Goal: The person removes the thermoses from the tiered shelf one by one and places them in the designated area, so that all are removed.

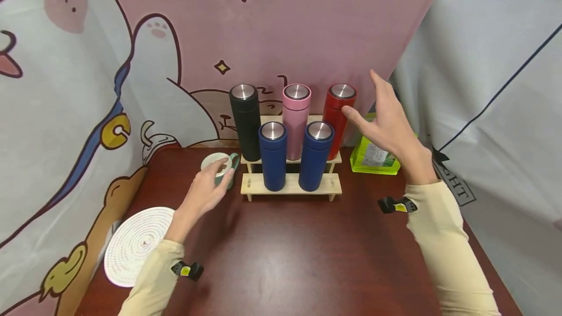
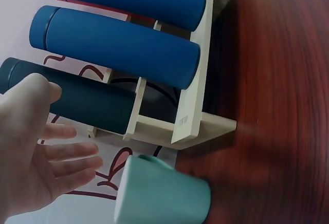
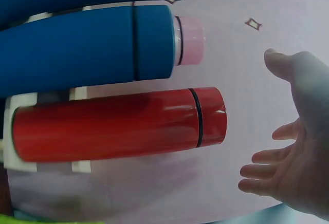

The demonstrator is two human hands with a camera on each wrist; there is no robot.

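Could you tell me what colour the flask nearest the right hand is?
Red flask, clearest in the right wrist view.

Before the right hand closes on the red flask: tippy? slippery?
The red flask is tall and narrow, upright on the wooden rack, so it probably tips if pushed near the cap. Its matte-looking body should grip well. The right hand is open beside it.

On the pale wooden rack, a black flask, a pink flask and a red flask are seen in the back row, with two dark blue flasks in front; all caps are silver. Left of the rack, a mint-green mug and a white woven coaster are noted. The desk is dark reddish-brown. Sleeves are cream.
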